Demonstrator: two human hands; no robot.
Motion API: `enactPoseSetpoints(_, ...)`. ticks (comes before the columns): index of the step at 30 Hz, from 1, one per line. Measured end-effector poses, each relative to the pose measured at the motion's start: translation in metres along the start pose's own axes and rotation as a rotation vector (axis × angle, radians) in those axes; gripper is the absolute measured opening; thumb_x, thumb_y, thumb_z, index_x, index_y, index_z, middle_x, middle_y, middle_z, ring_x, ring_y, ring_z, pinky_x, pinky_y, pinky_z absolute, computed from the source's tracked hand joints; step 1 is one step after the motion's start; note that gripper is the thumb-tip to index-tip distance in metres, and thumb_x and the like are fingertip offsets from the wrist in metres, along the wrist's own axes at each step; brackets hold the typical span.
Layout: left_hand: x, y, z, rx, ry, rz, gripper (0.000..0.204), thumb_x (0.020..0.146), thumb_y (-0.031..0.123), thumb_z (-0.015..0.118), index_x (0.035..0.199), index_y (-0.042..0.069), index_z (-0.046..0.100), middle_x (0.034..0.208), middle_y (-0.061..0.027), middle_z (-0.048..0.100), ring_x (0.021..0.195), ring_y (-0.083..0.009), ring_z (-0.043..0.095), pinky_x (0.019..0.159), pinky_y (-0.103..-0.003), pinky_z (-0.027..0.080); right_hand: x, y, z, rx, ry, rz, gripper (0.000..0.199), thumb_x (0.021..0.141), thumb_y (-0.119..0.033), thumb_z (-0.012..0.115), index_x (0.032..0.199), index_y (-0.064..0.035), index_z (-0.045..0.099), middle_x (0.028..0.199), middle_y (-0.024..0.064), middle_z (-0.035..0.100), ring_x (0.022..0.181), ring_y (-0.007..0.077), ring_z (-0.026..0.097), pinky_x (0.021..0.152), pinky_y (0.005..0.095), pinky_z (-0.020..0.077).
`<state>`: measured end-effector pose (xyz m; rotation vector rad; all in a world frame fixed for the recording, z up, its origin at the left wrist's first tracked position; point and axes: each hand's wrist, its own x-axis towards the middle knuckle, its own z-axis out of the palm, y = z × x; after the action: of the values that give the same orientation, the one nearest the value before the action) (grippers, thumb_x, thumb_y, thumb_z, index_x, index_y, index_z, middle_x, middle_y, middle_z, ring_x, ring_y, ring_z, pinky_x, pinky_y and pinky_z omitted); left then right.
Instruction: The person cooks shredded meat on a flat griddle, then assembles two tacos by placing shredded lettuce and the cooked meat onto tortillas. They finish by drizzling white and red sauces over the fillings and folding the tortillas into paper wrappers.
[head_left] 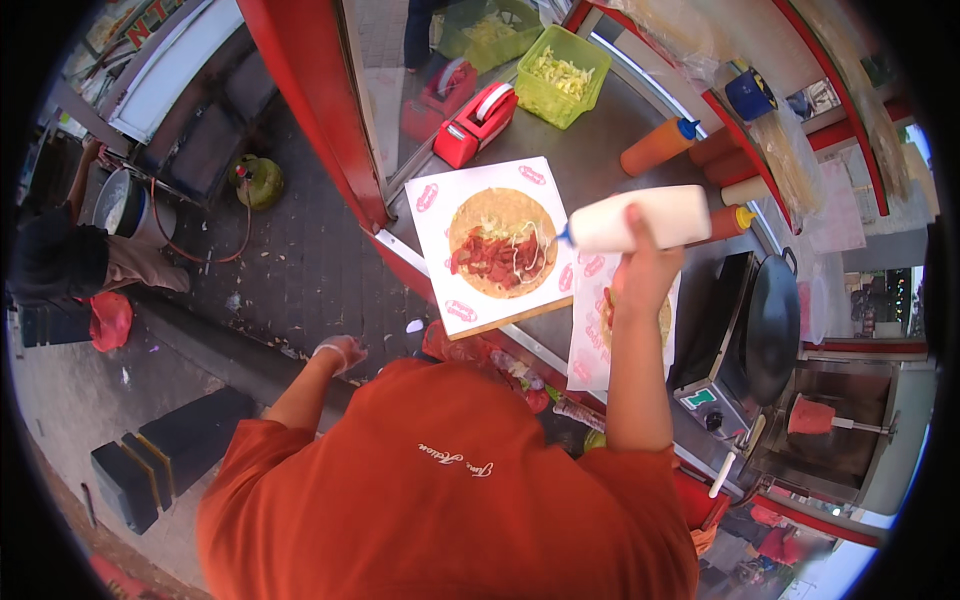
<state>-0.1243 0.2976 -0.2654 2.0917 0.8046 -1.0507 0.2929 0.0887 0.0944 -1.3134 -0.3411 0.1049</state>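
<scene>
Tilted on its side, a white squeeze bottle (640, 218) is in my right hand (648, 268), its blue nozzle pointing at the right edge of a flatbread (505, 205). Shredded pale vegetable, reddish meat strips (490, 262) and looping white sauce lines lie on the bread. Beneath it is printed white paper (430, 225) on a wooden board (520, 316). My right arm partly covers a second filled flatbread (606, 312) on another paper (590, 368). Away from the counter, my left hand (345, 352), in a clear plastic glove, hangs loosely with fingers apart and holds nothing visible.
Behind the board stand a red tape dispenser (477, 125) and a green basket (562, 75) of shredded vegetable. Orange (658, 147) and red (728, 223) sauce bottles are at the right, near a black griddle (774, 330) and a meat spit (812, 417). Another person (60, 250) is far left.
</scene>
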Motion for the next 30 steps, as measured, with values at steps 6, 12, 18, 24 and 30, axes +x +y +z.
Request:
enactPoseSetpoints(6, 0.035, -0.058, 0.044, -0.186, -0.004, -0.156, 0.049, 0.101, 0.044, 0.058, 0.131, 0.008, 0.074, 0.128, -0.0143, 0.076, 0.121, -0.0378, 0.071, 0.101, -0.044, 0.054, -0.003, -0.002, 0.011, 0.121, -0.008, -0.03, 0.052, 0.088, -0.007, 0.087, 0.133, 0.0047, 0.063, 0.123, 0.0125, 0.072, 0.114, 0.021, 0.069, 0.104, 0.0366, 0.0528)
enactPoseSetpoints(12, 0.063, -0.085, 0.069, -0.644, 0.183, -0.175, 0.039, 0.102, 0.039, 0.07, 0.119, 0.005, 0.077, 0.098, -0.0074, 0.077, 0.088, -0.0184, 0.069, 0.081, -0.038, 0.055, -0.005, 0.004, 0.03, -0.026, -0.055, 0.002, 0.038, 0.089, -0.002, 0.084, 0.123, 0.0043, 0.068, 0.113, 0.0115, 0.074, 0.108, 0.0198, 0.071, 0.096, 0.0349, 0.0569)
enactPoseSetpoints(18, 0.049, -0.086, 0.077, -0.772, 0.251, -0.153, 0.039, 0.102, 0.039, 0.071, 0.115, 0.003, 0.076, 0.09, -0.0034, 0.074, 0.077, -0.0163, 0.064, 0.075, -0.038, 0.052, -0.018, 0.018, 0.05, -0.374, -0.26, -0.078, 0.044, 0.089, -0.005, 0.086, 0.127, 0.0029, 0.066, 0.113, 0.0126, 0.075, 0.1, 0.0202, 0.073, 0.096, 0.0363, 0.0574)
enactPoseSetpoints(24, 0.031, -0.089, 0.082, -0.718, 0.183, -0.245, 0.041, 0.101, 0.039, 0.068, 0.12, 0.004, 0.077, 0.107, -0.0103, 0.077, 0.096, -0.024, 0.071, 0.088, -0.041, 0.053, -0.021, 0.038, 0.067, -0.416, -0.289, 0.017, 0.033, 0.09, -0.006, 0.084, 0.117, 0.0036, 0.068, 0.114, 0.0129, 0.075, 0.1, 0.019, 0.073, 0.09, 0.0341, 0.0579)
enactPoseSetpoints(30, 0.007, -0.081, 0.066, -0.647, 0.115, -0.276, 0.045, 0.102, 0.041, 0.064, 0.128, 0.006, 0.075, 0.122, -0.0138, 0.078, 0.111, -0.0302, 0.074, 0.098, -0.043, 0.054, -0.025, 0.039, 0.068, -0.138, -0.209, 0.0, 0.054, 0.088, -0.017, 0.089, 0.133, 0.0021, 0.067, 0.122, 0.0127, 0.075, 0.112, 0.0209, 0.072, 0.102, 0.0378, 0.0539)
